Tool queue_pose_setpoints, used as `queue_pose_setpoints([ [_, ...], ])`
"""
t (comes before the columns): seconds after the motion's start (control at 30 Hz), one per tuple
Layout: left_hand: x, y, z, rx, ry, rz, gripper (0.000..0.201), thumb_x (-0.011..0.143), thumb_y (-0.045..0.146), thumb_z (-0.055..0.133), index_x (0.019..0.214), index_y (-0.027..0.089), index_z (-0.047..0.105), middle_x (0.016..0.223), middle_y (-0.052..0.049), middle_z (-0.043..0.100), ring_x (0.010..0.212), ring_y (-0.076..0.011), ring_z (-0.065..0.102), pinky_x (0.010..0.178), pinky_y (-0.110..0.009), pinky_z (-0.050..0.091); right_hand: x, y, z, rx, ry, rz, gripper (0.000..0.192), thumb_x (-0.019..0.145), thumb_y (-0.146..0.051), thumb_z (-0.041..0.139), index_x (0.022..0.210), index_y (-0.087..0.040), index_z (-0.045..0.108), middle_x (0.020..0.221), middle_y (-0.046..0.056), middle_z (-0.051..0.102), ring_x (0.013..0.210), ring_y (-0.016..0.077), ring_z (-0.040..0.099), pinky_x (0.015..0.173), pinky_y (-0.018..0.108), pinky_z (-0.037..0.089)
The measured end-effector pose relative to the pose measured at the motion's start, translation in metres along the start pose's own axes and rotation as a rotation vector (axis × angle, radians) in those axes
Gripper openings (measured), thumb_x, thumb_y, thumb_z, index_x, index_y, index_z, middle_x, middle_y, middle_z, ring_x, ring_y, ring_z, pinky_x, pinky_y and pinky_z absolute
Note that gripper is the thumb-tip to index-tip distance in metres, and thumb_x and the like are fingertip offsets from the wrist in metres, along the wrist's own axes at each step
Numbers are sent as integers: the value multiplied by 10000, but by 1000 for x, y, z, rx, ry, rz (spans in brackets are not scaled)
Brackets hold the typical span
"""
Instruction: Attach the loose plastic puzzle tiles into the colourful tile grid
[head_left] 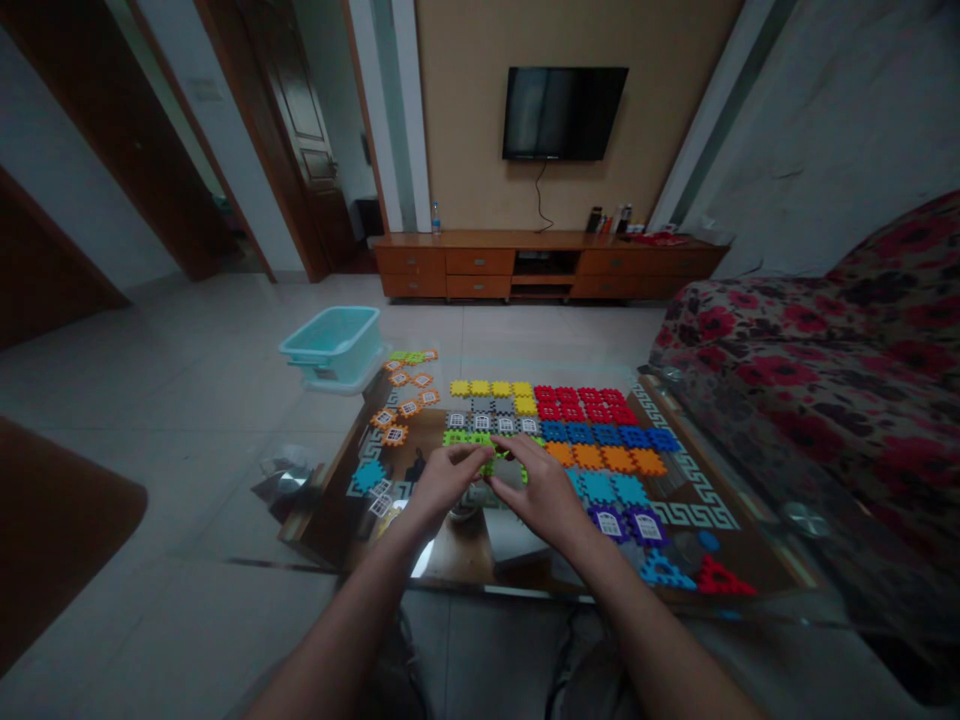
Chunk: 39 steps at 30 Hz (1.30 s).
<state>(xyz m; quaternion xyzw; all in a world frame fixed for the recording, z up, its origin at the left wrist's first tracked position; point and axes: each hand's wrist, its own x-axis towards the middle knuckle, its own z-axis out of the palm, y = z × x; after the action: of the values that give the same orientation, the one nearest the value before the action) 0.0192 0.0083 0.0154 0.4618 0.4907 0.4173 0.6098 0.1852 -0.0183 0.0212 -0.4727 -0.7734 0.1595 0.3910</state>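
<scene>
Green pieces: lime-green toothed plastic puzzle tiles (466,438) lie in a row at the centre of the glass-topped coffee table (750,560), just near of the grey tiles.
Left hand: left hand (442,482) has its fingertips pinched on a green tile at the row's right end.
Right hand: right hand (541,495) is touching the same tile from the right, fingers curled onto it.
Assembled mat: yellow tiles (491,388), red tiles (585,403), blue tiles (607,435) and orange tiles (606,458) are interlocked to the right and far side.
Loose parts: orange gear-edged tiles (405,390) are scattered at the far left.
Container: turquoise plastic bin (332,343) sits at the far left corner.
</scene>
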Motion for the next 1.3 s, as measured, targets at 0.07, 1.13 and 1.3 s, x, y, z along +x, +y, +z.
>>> queue_pose_setpoints([
  [0.07, 0, 0, 0, 9, -20, -5, 417, 732, 477, 753, 978, 140, 770, 1011, -114, 747, 941, -232, 671, 829, -326, 518, 0, 1, 0, -5, -1, 3, 454, 808, -168, 690, 1243, -229, 577, 1177, 85, 642, 1092, 249, 599, 957, 423, 495],
  [1.13, -1, 1, -1, 417, 269, 41, 531, 628, 443, 814, 1001, 71, 741, 965, -197, 753, 920, -302, 715, 823, -370, 532, -1, -10, -3, -133, -11, -51, 297, 816, -154, 635, 1101, -216, 581, 1039, 76, 629, 986, 256, 597, 869, 407, 495],
  [1.3, -4, 3, 0, 302, 235, 44, 509, 590, 419, 845, 961, 87, 741, 956, -180, 750, 900, -293, 704, 795, -360, 521, -1, -11, -5, -146, 5, -41, 279, 806, -155, 635, 1075, -221, 599, 1023, 79, 642, 969, 261, 609, 856, 397, 496],
])
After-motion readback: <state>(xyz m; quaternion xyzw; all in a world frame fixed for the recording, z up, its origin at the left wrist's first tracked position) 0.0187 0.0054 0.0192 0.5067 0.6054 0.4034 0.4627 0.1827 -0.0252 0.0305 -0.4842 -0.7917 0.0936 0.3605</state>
